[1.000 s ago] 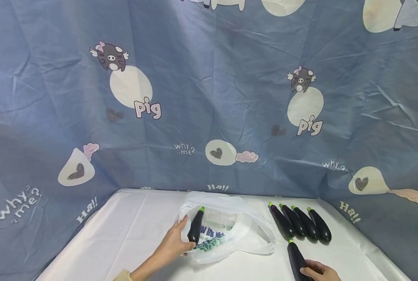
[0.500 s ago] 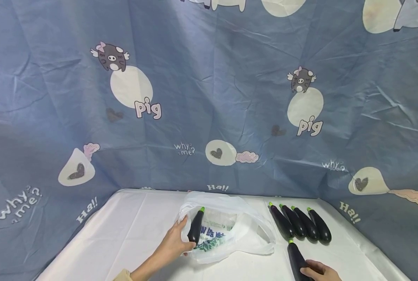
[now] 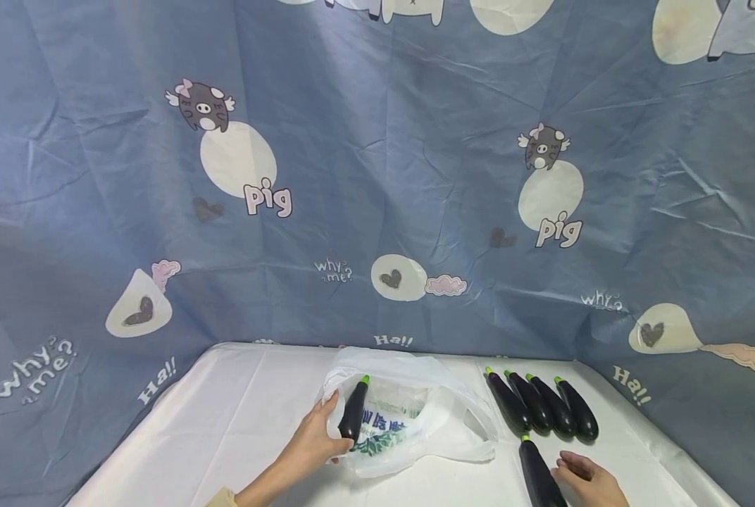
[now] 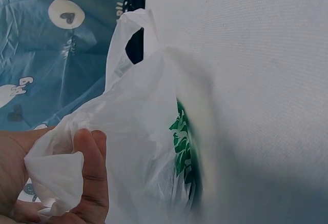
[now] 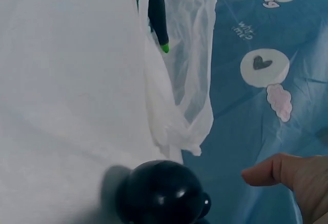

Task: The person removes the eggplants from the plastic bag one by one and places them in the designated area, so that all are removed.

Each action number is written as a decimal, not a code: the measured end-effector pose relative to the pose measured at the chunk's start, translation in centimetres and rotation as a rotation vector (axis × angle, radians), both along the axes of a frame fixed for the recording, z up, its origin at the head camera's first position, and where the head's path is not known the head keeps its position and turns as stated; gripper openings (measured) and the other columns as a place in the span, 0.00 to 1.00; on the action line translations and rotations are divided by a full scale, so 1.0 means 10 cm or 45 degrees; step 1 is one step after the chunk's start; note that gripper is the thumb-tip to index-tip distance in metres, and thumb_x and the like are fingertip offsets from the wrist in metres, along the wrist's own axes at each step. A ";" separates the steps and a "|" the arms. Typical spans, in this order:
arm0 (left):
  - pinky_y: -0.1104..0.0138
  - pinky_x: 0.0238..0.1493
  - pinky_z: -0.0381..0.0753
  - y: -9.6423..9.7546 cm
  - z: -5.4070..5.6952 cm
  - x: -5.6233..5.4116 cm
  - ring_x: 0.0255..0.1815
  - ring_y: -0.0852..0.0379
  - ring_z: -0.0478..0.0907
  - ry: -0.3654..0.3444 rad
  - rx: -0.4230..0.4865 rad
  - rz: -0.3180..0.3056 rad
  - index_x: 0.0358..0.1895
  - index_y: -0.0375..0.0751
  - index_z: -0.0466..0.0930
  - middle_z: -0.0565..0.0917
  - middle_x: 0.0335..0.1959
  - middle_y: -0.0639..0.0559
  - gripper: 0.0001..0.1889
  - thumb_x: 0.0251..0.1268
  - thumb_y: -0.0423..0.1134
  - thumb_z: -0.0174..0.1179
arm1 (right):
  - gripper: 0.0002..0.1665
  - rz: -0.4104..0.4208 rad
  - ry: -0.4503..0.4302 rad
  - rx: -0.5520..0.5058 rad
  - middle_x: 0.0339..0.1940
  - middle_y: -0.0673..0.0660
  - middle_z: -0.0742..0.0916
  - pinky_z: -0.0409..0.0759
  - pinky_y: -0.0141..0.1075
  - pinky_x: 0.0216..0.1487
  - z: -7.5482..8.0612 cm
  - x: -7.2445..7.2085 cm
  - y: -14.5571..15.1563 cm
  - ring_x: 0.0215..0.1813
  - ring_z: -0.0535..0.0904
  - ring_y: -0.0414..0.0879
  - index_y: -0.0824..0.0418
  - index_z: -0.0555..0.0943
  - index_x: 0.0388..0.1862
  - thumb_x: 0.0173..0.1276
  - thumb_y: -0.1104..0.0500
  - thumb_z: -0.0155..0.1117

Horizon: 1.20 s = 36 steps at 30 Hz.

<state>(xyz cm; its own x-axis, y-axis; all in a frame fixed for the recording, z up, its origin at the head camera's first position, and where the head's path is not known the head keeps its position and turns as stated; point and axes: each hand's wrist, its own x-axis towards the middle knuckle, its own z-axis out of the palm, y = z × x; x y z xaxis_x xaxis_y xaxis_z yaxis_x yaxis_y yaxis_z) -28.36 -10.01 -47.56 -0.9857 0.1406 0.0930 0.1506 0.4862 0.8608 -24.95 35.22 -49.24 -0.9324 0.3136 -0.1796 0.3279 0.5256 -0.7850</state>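
Observation:
A white plastic bag (image 3: pixel 441 426) lies mouth open mid-table, with green and blue print showing. My left hand (image 3: pixel 314 436) grips the bag's left rim; in the left wrist view, white plastic is bunched between thumb and fingers (image 4: pixel 94 165). Inside the bag rests one dark eggplant (image 3: pixel 353 414), green stem tip pointing away. My right hand (image 3: pixel 589 482) is just right of another eggplant (image 3: pixel 538 472) at the front of the table, fingers loosely bent and apart from it. The right wrist view shows this eggplant's rounded end (image 5: pixel 161 190) with the thumb (image 5: pixel 277 170) off to its side.
Several more eggplants (image 3: pixel 558 408) lie side by side at the right of the white-covered table (image 3: pixel 225 408), right of the bag. A blue curtain (image 3: pixel 327 176) with pig prints hangs behind the table and along both sides.
My right hand has let go of the front eggplant and shifted slightly right and away from it. The left hand and the bag keep their place.

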 end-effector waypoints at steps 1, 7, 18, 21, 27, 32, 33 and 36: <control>0.66 0.16 0.80 0.00 0.00 0.00 0.15 0.59 0.77 0.002 0.000 0.001 0.73 0.26 0.52 0.48 0.68 0.13 0.50 0.44 0.31 0.70 | 0.50 0.005 0.008 0.004 0.44 0.69 0.87 0.83 0.48 0.48 0.03 0.00 -0.01 0.45 0.84 0.57 0.81 0.72 0.58 0.51 0.42 0.73; 0.66 0.16 0.79 0.00 0.00 0.00 0.14 0.59 0.76 0.014 -0.004 0.003 0.72 0.25 0.53 0.48 0.68 0.12 0.50 0.43 0.31 0.70 | 0.51 0.045 0.041 -0.002 0.50 0.69 0.85 0.82 0.51 0.52 0.14 -0.01 -0.14 0.50 0.83 0.59 0.79 0.70 0.61 0.53 0.40 0.72; 0.66 0.17 0.80 0.01 0.02 0.00 0.15 0.59 0.77 -0.015 -0.010 -0.003 0.73 0.25 0.52 0.47 0.69 0.13 0.50 0.44 0.32 0.70 | 0.35 0.118 0.150 -0.014 0.49 0.64 0.87 0.84 0.41 0.48 0.20 -0.06 -0.61 0.48 0.83 0.52 0.73 0.75 0.59 0.61 0.49 0.67; 0.66 0.16 0.80 0.01 0.02 0.00 0.16 0.59 0.77 -0.015 -0.011 0.004 0.73 0.26 0.53 0.46 0.69 0.13 0.49 0.44 0.32 0.70 | 0.30 0.153 0.173 -0.040 0.47 0.62 0.87 0.84 0.42 0.48 0.20 -0.08 -0.78 0.46 0.83 0.49 0.72 0.77 0.58 0.62 0.54 0.67; 0.68 0.16 0.80 0.00 0.02 0.01 0.16 0.60 0.77 0.003 -0.007 0.002 0.72 0.25 0.53 0.47 0.68 0.12 0.49 0.44 0.32 0.70 | 0.25 0.208 0.195 -0.109 0.46 0.60 0.88 0.84 0.42 0.47 0.20 -0.10 -1.08 0.46 0.83 0.46 0.71 0.78 0.56 0.61 0.59 0.67; 0.68 0.16 0.80 0.00 0.02 0.01 0.16 0.59 0.77 0.000 0.007 -0.013 0.73 0.26 0.52 0.45 0.69 0.12 0.50 0.44 0.31 0.70 | 0.25 0.266 0.219 -0.156 0.44 0.59 0.87 0.84 0.39 0.44 0.21 -0.14 -1.32 0.44 0.82 0.46 0.71 0.79 0.54 0.59 0.62 0.66; 0.68 0.16 0.80 0.00 0.02 0.01 0.16 0.59 0.77 -0.004 0.008 -0.014 0.73 0.26 0.52 0.45 0.69 0.13 0.50 0.44 0.31 0.70 | 0.25 0.281 0.224 -0.162 0.44 0.59 0.87 0.84 0.38 0.44 0.21 -0.15 -1.37 0.43 0.82 0.45 0.71 0.79 0.54 0.59 0.62 0.66; 0.67 0.16 0.80 -0.01 0.02 0.01 0.15 0.59 0.77 -0.012 0.006 -0.017 0.73 0.27 0.52 0.45 0.69 0.13 0.50 0.44 0.31 0.70 | 0.25 0.325 0.231 -0.171 0.44 0.59 0.87 0.84 0.38 0.44 0.21 -0.18 -1.49 0.43 0.82 0.44 0.72 0.79 0.54 0.58 0.61 0.66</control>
<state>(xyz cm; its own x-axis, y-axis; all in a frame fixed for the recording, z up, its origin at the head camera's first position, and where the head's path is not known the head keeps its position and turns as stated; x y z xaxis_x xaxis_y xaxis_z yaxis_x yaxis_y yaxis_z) -28.24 -10.07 -47.35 -0.9846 0.1532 0.0841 0.1485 0.4804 0.8644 -26.77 20.27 -47.16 -0.9983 0.0509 -0.0273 0.0477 0.4606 -0.8863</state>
